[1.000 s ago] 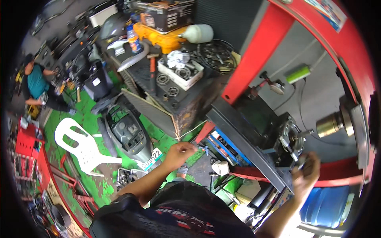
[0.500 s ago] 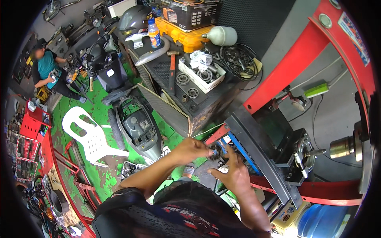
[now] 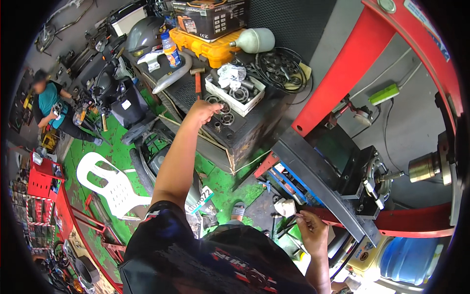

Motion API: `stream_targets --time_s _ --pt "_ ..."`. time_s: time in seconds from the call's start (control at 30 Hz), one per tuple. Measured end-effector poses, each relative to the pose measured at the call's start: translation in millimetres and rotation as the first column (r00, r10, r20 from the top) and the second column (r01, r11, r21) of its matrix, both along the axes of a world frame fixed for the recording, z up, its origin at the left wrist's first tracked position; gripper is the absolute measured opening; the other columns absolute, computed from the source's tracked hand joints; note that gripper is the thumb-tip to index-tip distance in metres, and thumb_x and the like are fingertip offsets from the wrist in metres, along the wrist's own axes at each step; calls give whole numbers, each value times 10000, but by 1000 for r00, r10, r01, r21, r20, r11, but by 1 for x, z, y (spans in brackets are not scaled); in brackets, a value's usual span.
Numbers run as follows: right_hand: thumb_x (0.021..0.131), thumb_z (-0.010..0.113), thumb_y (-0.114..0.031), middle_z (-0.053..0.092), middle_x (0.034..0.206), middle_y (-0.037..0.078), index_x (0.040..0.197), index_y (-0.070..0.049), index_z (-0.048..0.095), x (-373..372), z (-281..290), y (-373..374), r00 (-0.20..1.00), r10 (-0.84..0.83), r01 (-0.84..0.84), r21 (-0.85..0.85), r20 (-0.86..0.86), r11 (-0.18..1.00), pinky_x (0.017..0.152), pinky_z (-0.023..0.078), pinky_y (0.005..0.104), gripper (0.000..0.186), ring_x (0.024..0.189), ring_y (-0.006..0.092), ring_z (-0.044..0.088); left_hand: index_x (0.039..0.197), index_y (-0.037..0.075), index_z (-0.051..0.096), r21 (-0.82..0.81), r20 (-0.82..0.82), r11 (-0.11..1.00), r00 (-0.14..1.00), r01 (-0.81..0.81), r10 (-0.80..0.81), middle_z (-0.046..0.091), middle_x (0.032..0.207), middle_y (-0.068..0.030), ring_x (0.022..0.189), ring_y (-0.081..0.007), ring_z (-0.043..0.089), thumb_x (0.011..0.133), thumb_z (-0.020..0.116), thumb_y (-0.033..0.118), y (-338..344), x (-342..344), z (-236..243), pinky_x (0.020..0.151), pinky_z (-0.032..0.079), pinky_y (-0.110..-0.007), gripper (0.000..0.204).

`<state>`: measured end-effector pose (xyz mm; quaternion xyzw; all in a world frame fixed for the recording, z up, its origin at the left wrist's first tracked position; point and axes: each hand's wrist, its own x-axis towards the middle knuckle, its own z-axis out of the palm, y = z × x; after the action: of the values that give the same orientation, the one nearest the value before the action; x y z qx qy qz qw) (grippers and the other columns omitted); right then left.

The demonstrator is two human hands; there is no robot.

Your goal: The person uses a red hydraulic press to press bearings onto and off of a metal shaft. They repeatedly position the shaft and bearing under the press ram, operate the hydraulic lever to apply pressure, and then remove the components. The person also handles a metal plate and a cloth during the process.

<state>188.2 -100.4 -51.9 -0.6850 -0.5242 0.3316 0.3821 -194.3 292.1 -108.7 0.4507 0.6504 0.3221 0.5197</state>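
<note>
My left hand [image 3: 201, 113] reaches out over the black workbench [image 3: 259, 120], its fingers closed at a steel ball bearing [image 3: 212, 99] and partly hiding it. Just nearer lies another ball bearing [image 3: 227, 119], and beside that a small metal bushing [image 3: 218, 127]. Low on the right, my right hand [image 3: 313, 231] is held palm up with its fingers loosely bent and apart. Nothing shows in it. A crumpled white rag [image 3: 285, 208] is close to its fingertips; whether they touch is unclear.
A white tray [image 3: 252, 104] of parts, a hammer [image 3: 198, 83] and an orange case [image 3: 210, 46] are on the bench. The red press frame [image 3: 342, 73] rises at right. A white chair [image 3: 110, 181] and a scooter [image 3: 161, 157] stand left. One person [image 3: 51, 105] works far left.
Both hands were together around a dark ring-shaped part. Now they are apart: the left has stretched forward to the bench bearings, and the right has drawn back low to the right.
</note>
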Motion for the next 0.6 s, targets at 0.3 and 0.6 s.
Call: stream_targets --time_s 0.3,0.6 --pt "930 757 -87 769 934 127 1132 33 744 4 8 -21 992 -119 122 -56 48 991 728 566 298 236 808 160 714 1054 55 682 -19 203 997 976 -80 82 570 790 -13 750 -164 581 1033 562 451 -4 -13 40 729 470 -337 414" --pt "935 751 -80 763 940 126 1138 33 743 10 6 -29 989 -146 146 -63 -3 987 726 554 294 233 797 152 694 1218 -82 593 55 741 997 667 49 -74 660 1095 -166 1041 -282 683 930 551 -33 -34 -27 44 1015 577 -381 296"
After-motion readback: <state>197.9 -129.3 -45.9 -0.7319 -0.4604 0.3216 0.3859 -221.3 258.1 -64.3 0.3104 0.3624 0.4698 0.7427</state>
